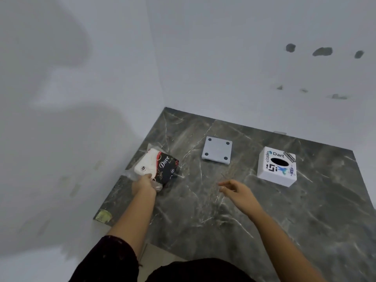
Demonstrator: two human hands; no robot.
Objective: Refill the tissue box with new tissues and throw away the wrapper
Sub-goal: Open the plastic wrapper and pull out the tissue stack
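A pale grey wall [61, 98] fills the left side, marked by soft shadows and a few faint stains low down. It meets a second wall [254, 58] at a corner, and the counter [284, 216] sits pushed into that corner: a dark grey marble slab with white veins. A yellowish patch [104, 216] shows at the slab's near left corner.

At the counter's left edge lies the tissue pack [157, 166], a clear plastic wrapper around white tissues with a black printed band reading "Dove". The left hand [144, 185] reaches out from a dark sleeve [105, 259] and grips the pack's near end, fingers closed on the loose plastic.

Farther right, near the middle of the slab, lies a flat light grey square plate [217, 150] with four dark round dots near its corners, apart from both the pack and the box. In front of it the right hand [237, 190] hovers above bare counter, fingers loosely spread and holding nothing.

To the right stands the white tissue box [276, 166], covered in stickers such as "Dart", its dark oval slot facing up. It is well apart from both hands. High on the right wall are several dark smudges [322, 51], with fainter ones below.
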